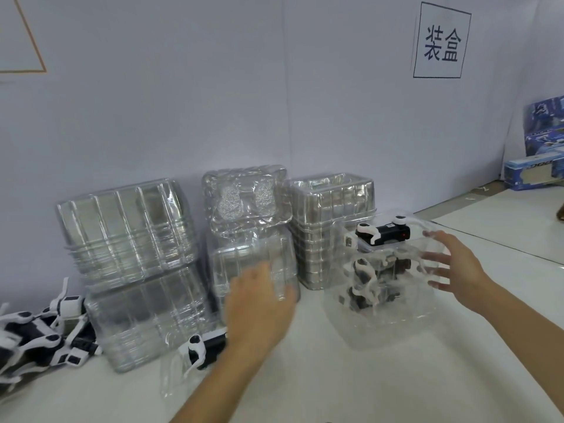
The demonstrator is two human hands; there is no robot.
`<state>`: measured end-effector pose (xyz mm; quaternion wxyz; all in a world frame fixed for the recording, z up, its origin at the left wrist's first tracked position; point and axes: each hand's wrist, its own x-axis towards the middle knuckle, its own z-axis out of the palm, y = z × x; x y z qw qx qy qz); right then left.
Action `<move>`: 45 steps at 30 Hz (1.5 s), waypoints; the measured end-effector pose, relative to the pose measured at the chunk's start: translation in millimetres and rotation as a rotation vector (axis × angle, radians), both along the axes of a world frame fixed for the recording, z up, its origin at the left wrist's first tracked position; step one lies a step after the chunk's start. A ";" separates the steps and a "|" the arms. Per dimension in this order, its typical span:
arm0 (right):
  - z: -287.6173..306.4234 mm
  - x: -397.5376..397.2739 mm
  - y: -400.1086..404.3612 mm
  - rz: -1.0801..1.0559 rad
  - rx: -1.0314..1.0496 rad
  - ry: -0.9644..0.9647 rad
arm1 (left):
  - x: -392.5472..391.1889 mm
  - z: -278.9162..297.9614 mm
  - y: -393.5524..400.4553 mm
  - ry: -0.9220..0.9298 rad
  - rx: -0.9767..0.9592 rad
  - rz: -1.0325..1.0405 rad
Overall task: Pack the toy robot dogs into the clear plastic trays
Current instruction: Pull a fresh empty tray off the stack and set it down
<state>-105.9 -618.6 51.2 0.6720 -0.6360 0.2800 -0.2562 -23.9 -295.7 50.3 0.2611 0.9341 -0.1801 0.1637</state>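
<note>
Both hands hover with fingers spread and holding nothing, the right hand (451, 264) beside a filled clear tray (381, 303) holding a toy robot dog (381, 235), likely to steady it, the left hand (259, 303) reaching toward the stacked empty trays (128, 236) on the table (335, 377).

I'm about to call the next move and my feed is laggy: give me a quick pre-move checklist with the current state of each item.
1. Right hand free to grasp: ok, fingers spread, beside the packed tray.
2. Left hand free: cannot tell, blurred, in front of the middle tray stack.
3. Dog seated in the packed tray: cannot tell, one toy robot dog shows at the top, plastic blurs the rest.
4. Next dog ready: ok, a second dog lies in a clear tray under the left forearm.
5. Dog supply: ok, loose dogs piled at far left.
6. Empty trays: ok, stacks along the wall.
</note>
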 end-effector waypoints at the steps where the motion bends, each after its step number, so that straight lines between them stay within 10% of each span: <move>1: 0.1 -0.4 -0.9 0.008 0.009 -0.002 | 6.5 -6.3 30.8 0.021 0.101 0.130; 4: 2.8 0.0 -2.7 0.012 0.032 -0.016 | 18.9 -30.8 111.3 0.323 0.198 0.365; 10: 15.4 7.0 2.5 -0.016 0.042 -0.030 | 4.6 -56.3 149.6 0.721 -0.219 0.303; 37: 15.9 19.1 -7.2 -0.103 -0.121 0.103 | 8.6 -57.3 32.7 0.687 -0.377 0.012; 45: 20.2 24.1 0.9 -0.287 -0.568 0.149 | 11.7 -48.4 60.9 0.566 -0.353 -0.024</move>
